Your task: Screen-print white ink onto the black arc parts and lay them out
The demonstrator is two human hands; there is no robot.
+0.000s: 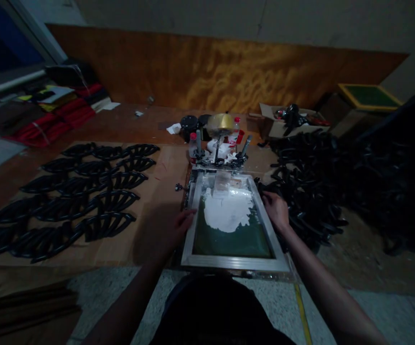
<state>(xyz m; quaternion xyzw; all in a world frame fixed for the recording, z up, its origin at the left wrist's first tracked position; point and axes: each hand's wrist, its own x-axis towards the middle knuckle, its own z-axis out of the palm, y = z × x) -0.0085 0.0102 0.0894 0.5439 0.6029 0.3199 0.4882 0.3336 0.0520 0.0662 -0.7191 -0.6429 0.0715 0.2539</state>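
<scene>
A silkscreen frame [231, 262] with an aluminium border and green mesh lies in front of me. White ink [225, 211] covers the upper middle of the mesh, and a squeegee [222, 183] rests at its far end. My left hand [182, 225] is closed at the frame's left side, thumb over the border. On the right side, my right hand [277, 211] has its fingers curled at the frame's edge. What lies under the frame is hidden. Behind it stands a clamp [219, 160] with upright handles, smeared white.
Rows of glossy black slatted parts [110, 225] lie on cardboard at left. A heap of black parts [304, 187] sits close by my right hand. Bottles [236, 127], dark jars [189, 124] and an open carton [282, 125] stand behind. Red bundles [52, 122] lie far left.
</scene>
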